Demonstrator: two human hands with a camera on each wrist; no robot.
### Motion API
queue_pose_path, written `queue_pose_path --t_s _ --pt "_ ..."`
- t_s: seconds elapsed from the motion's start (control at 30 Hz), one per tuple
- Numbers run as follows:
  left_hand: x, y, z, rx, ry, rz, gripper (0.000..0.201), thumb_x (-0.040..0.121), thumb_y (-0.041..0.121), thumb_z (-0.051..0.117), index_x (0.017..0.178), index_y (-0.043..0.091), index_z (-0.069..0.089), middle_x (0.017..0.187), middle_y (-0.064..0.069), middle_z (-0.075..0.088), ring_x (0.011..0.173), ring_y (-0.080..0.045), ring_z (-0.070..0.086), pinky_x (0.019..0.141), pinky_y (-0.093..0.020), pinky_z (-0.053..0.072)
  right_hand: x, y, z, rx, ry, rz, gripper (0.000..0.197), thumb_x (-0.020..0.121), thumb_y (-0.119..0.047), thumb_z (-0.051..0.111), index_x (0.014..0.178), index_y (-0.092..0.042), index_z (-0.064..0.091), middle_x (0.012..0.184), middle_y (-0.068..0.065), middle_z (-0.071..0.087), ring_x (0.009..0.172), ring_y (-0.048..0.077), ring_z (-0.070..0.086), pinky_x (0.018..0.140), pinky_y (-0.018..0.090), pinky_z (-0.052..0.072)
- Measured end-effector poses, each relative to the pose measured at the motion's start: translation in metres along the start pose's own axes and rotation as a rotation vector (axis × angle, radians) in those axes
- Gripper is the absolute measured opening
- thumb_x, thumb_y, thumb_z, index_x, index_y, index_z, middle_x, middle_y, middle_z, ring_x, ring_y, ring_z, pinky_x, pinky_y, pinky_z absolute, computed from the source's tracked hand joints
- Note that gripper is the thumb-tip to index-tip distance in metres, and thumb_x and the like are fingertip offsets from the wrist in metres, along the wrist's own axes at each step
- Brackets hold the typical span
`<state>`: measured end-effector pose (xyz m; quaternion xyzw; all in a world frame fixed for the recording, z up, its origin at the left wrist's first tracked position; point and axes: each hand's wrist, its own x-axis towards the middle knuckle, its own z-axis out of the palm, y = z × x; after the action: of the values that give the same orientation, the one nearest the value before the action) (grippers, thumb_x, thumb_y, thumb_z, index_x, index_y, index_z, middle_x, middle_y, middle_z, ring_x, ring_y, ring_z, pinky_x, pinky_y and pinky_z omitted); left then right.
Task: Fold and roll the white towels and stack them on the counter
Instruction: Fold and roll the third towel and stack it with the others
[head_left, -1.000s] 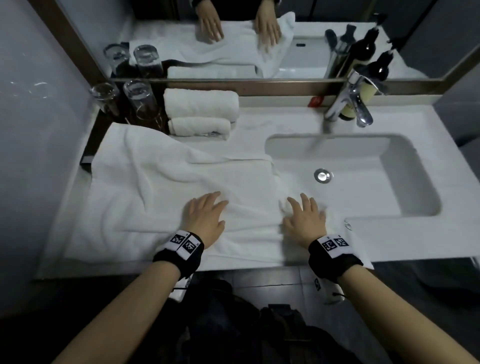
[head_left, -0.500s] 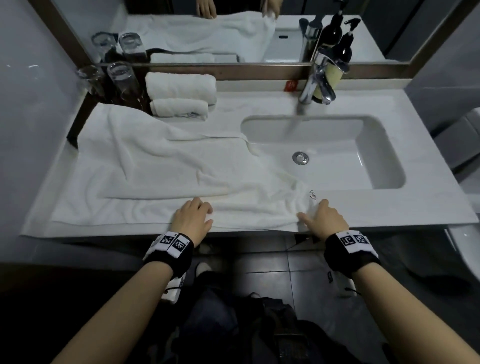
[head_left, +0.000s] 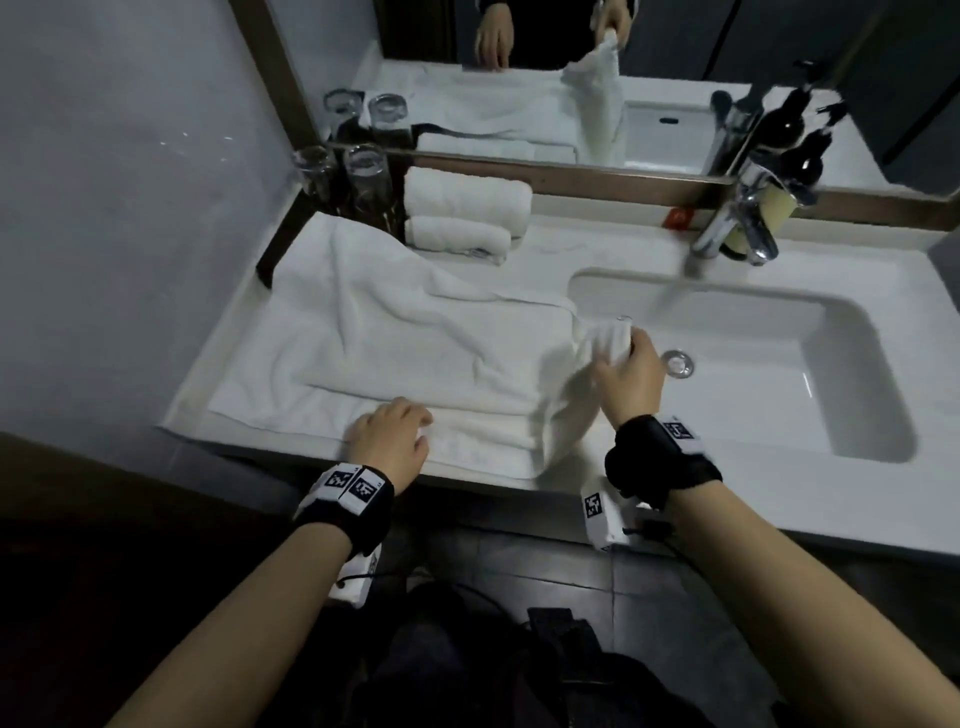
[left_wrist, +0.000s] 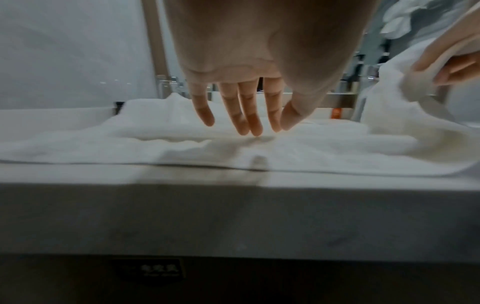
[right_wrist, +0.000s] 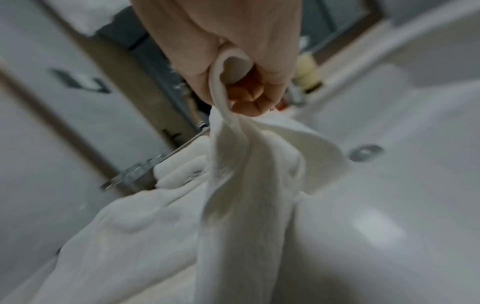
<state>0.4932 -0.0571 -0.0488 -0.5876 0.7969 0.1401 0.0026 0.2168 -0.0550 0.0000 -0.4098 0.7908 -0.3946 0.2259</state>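
Note:
A large white towel lies spread and rumpled over the left part of the counter. My right hand grips its right corner in a fist and holds it lifted above the sink's left edge; the cloth hangs down from the fist. My left hand hovers over the towel's near edge with straight fingers pointing down, holding nothing. Two rolled white towels lie stacked at the back of the counter, against the mirror frame.
The sink basin with its drain fills the counter's right half, the tap behind it. Two drinking glasses stand at the back left beside the rolls. A mirror backs the counter; a wall closes the left side.
My right hand has taken the towel's right corner and lifted it up and away from the front edge. My left hand stays at the near edge. The head view has shifted.

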Motion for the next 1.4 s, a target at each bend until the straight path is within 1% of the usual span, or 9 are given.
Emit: queue_pose_path --t_s 0.1,0.23,0.5,0.7,0.9,1.0,1.1,1.23,1.4 --pt "-0.002 -0.036 -0.015 -0.015 0.047 -0.151 0.034 0.085 0.023 0.052 0.119 0.024 0.055 0.124 0.002 0.052 0.115 -0.020 0.049 0.095 -0.036 0.037 0.000 -0.058 0.040 -0.041 -0.060 -0.292 0.038 0.083 -0.004 0.058 0.120 0.003 0.051 0.117 0.023 0.059 0.107 0.036 0.055 0.079 0.018 0.031" --pt "-0.005 -0.087 -0.033 -0.017 0.103 -0.337 0.038 0.083 0.024 0.056 0.121 0.023 0.055 0.129 0.001 0.052 0.120 -0.021 0.047 0.102 -0.038 0.034 -0.020 -0.116 0.119 -0.056 -0.347 -0.558 0.048 0.087 -0.005 0.057 0.132 0.004 0.041 0.123 0.025 0.054 0.109 0.037 0.053 0.087 0.032 0.036" --pt "0.010 -0.170 -0.042 -0.059 0.028 -0.496 0.049 0.089 0.022 0.051 0.136 0.012 0.040 0.149 -0.007 0.029 0.136 -0.027 0.028 0.110 -0.041 0.027 -0.068 -0.134 0.244 -0.399 -0.965 -0.479 0.065 0.085 -0.020 0.062 0.142 -0.016 0.032 0.130 0.015 0.054 0.119 0.030 0.052 0.093 0.031 0.039" --pt "0.015 -0.183 -0.033 0.014 -0.028 -0.568 0.040 0.084 0.014 0.047 0.123 0.020 0.049 0.131 -0.010 0.038 0.117 -0.035 0.038 0.096 -0.047 0.038 -0.070 -0.126 0.261 -0.274 -0.815 -0.354 0.047 0.081 -0.024 0.069 0.122 -0.010 0.050 0.110 0.009 0.064 0.099 0.027 0.061 0.067 0.019 0.029" --pt "0.020 -0.189 -0.034 -0.010 -0.039 -0.582 0.051 0.082 0.007 0.044 0.125 0.033 0.047 0.131 -0.018 0.039 0.113 -0.038 0.042 0.097 -0.045 0.038 -0.069 -0.138 0.258 -0.062 -0.704 -0.400 0.018 0.078 -0.003 0.064 0.094 -0.011 0.067 0.086 0.015 0.063 0.081 0.027 0.056 0.068 0.024 0.032" --pt "0.022 -0.184 -0.038 0.039 -0.055 -0.602 0.058 0.082 0.011 0.052 0.135 0.030 0.037 0.130 -0.020 0.042 0.115 -0.037 0.043 0.096 -0.043 0.037 -0.068 -0.145 0.255 -0.016 -0.632 -0.449 0.044 0.077 0.002 0.060 0.059 -0.029 0.035 0.070 0.010 0.046 0.066 0.020 0.043 0.060 0.028 0.026" --pt "0.024 -0.182 -0.045 0.019 -0.106 -0.639 0.064 0.080 0.022 0.063 0.136 0.021 0.032 0.133 -0.018 0.045 0.120 -0.037 0.042 0.100 -0.044 0.036 -0.067 -0.147 0.252 -0.086 -0.677 -0.502 0.049 0.078 0.002 0.058 0.059 -0.030 0.026 0.070 0.009 0.042 0.065 0.022 0.042 0.061 0.027 0.024" --pt "0.025 -0.178 -0.053 -0.415 -0.010 -0.659 0.048 0.082 0.007 0.063 0.124 0.009 0.040 0.123 -0.015 0.055 0.106 -0.035 0.057 0.087 -0.041 0.050 -0.067 -0.146 0.249 -0.168 -0.745 -0.524 0.010 0.081 0.002 0.054 0.078 -0.008 0.055 0.076 0.018 0.048 0.077 0.036 0.054 0.062 0.024 0.021" --pt "0.024 -0.173 -0.064 -1.052 0.314 -0.706 0.055 0.077 -0.011 0.064 0.127 0.000 0.044 0.128 -0.021 0.054 0.112 -0.031 0.055 0.082 -0.025 0.042 -0.071 -0.157 0.249 -0.046 -0.654 -0.634 0.045 0.079 0.007 0.050 0.122 -0.003 0.057 0.107 0.018 0.062 0.100 0.028 0.056 0.082 0.017 0.033"
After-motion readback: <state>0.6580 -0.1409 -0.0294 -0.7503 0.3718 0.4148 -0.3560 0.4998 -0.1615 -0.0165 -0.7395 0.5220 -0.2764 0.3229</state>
